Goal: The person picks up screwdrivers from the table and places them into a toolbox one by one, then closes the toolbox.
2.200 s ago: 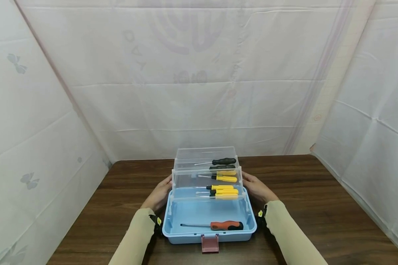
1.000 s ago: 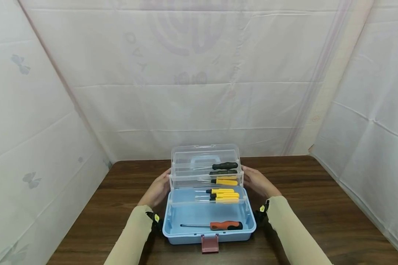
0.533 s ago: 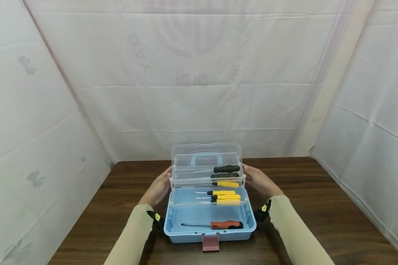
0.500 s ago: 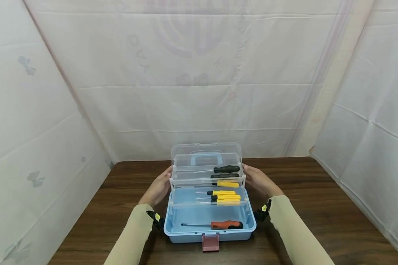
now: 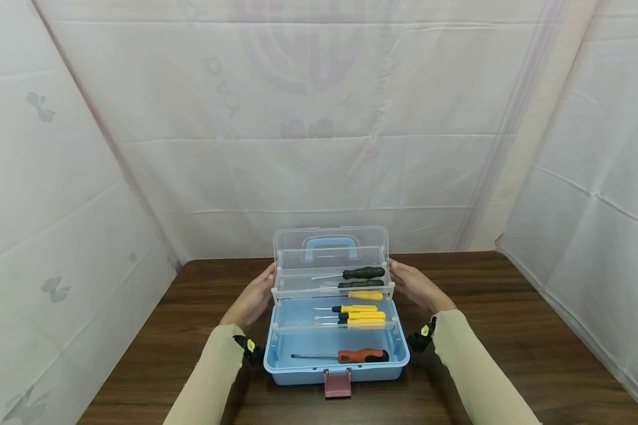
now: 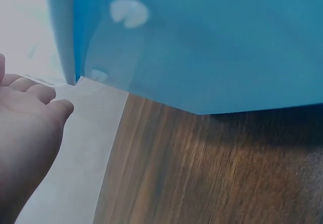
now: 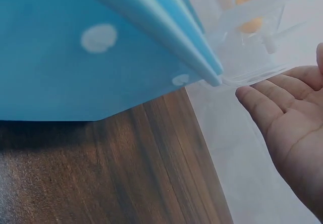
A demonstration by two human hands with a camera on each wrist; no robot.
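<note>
A light blue toolbox (image 5: pixel 335 375) with its clear lid (image 5: pixel 287 239) swung up stands in the middle of the table. My left hand (image 5: pixel 251 300) is at the lid's left side, fingers extended; in the left wrist view its fingertips are right at the lid's edge. On the other side my right hand (image 5: pixel 416 288) touches the lid's right edge with nearly straight fingers. Clear trays hold black screwdrivers (image 5: pixel 364 273) and yellow-handled screwdrivers (image 5: pixel 361 316). An orange-and-black screwdriver (image 5: pixel 358 355) lies in the box bottom. The blue carrying handle (image 5: pixel 329 241) shows through the lid.
The toolbox's reddish latch (image 5: pixel 337 383) hangs down at the front. A dark wooden table (image 5: pixel 484 330) lies under it, with white sheeting (image 5: pixel 319 171) behind and along both sides.
The lid's far edge has come up higher in view and its blue handle has come into sight. The trays of screwdrivers have sunk slightly. Both hands stay at the lid's sides.
</note>
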